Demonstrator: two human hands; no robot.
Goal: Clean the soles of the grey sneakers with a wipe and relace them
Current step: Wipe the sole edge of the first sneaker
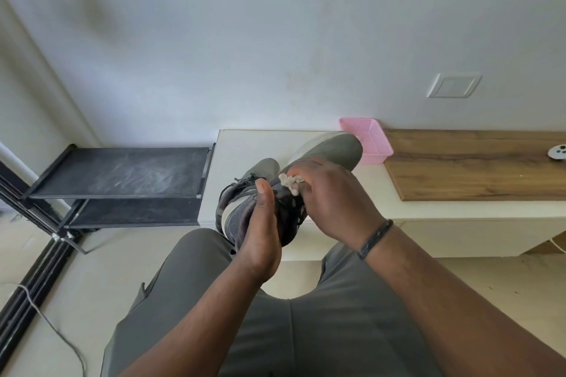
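Observation:
My left hand (262, 232) grips a grey sneaker (329, 148) by its heel and collar, holding it in the air over the low white cabinet (245, 144) with the toe pointing away from me. My right hand (333, 202) lies over the sneaker's laced middle and pinches a crumpled, soiled white wipe (288, 182) against it. The dark laces are partly hidden under my fingers. The second grey sneaker (263, 168) stands on the cabinet just left of the held one, toe away from me.
A pink mesh basket (372, 139) sits on the cabinet behind the held sneaker's toe. A wooden top (474, 165) lies to the right with a small white device (557, 151) on it. A black shoe rack (122, 171) stands at the left. My grey-trousered legs are below.

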